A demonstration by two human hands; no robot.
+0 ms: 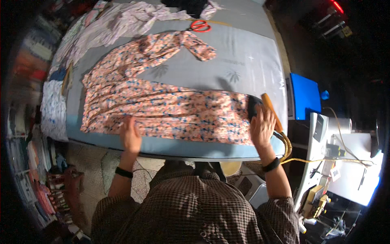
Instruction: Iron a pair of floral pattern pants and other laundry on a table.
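Observation:
A peach floral garment (191,110) with blue and dark specks lies spread across the padded ironing table, a sleeve (199,48) folded out toward the back. My left hand (131,137) rests at its near edge, left of the middle, fingers stretched forward and slightly blurred. At the garment's right end lies my right hand (263,127), fingers spread over the edge of the cloth. Just beyond and beside it is an iron with an orange handle (272,112) and a dark body, partly hidden by my fingers. A yellow coiled cord (287,146) hangs near it.
Red-handled scissors (200,26) lie at the back of the table (252,61). Crumpled pale striped cloth (118,20) fills the back left, and a blue-white folded cloth (55,107) hangs at the left edge. A blue box (305,96) and a cluttered white surface (345,162) stand at right.

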